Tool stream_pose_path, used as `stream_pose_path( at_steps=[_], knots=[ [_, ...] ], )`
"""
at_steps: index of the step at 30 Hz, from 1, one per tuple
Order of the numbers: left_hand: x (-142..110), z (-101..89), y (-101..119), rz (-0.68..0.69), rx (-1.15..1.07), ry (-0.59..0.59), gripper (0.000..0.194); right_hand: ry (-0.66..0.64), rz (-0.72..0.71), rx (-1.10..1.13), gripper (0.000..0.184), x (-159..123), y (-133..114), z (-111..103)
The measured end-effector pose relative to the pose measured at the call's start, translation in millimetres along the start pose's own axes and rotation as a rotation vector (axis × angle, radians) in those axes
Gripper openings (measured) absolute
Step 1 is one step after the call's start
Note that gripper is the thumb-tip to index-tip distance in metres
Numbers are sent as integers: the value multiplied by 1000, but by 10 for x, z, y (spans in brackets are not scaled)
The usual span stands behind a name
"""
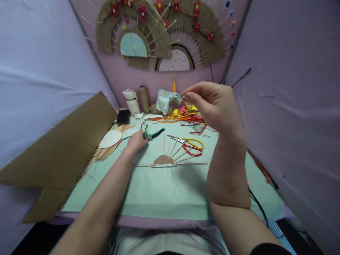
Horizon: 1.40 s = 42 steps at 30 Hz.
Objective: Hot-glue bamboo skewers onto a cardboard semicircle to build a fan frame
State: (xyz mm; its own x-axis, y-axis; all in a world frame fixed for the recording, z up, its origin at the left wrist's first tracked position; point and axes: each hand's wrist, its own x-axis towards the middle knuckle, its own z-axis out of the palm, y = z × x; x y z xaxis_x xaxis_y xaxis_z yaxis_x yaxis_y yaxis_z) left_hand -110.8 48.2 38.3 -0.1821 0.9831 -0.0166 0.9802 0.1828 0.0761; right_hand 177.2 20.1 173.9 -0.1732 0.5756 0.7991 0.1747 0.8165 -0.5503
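Cardboard half-disc (162,160) and sticks (164,145) laid flat mid-desk, neither being held.

Left hand (137,141) is placed at green-handled pruners (156,134); fingers are partly hidden, so grip can't be told. Sticks are fanned from the half-disc, inner ends grouped there, presumably to keep spokes radial. Scissors (178,140) are set beside the fan, presumably for easy reach. Right hand (216,106) is raised, fingertips pinched together; tiny contents, if any, can't be confirmed.

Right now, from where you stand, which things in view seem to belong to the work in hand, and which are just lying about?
Probably in the work:
brown half-round piece
sticks fanned out from it
loose sticks
green-handled cutters, beside the left hand
scissors

Probably just lying about:
white lidded cup
black box
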Motion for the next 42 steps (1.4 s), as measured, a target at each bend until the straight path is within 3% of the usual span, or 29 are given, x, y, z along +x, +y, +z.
stream_pose_path(
  at_steps=[6,10,13,16,21,23,26,29,31,35,42],
  knots=[
    [208,-16,3,-49,-30,109,31,-49,53,6,18,1,-18,46],
    [128,-103,27,-43,-95,213,35,-53,64,-19,19,-2,-3,82],
    [-85,-111,90,56,-195,293,26,-79,68,-39,17,-7,5,121],
    [-344,-54,169,264,-450,498,20,-163,93,-91,14,-98,48,161],
    [-641,37,220,461,-608,576,30,-346,223,-264,13,-613,304,263],
    [-698,74,197,545,-553,514,29,-441,246,-343,14,-884,452,343],
    [-754,153,144,629,-413,301,23,-570,225,-367,18,-1208,643,486],
    [-802,210,113,638,-297,86,25,-660,188,-383,23,-1362,733,600],
    [-830,207,115,630,-258,3,25,-697,166,-391,25,-1395,744,640],
    [-869,165,131,647,-258,-76,26,-744,138,-408,32,-1417,724,647],
    [-869,195,112,661,-261,-59,26,-780,113,-444,30,-1437,684,651]
  ],
)
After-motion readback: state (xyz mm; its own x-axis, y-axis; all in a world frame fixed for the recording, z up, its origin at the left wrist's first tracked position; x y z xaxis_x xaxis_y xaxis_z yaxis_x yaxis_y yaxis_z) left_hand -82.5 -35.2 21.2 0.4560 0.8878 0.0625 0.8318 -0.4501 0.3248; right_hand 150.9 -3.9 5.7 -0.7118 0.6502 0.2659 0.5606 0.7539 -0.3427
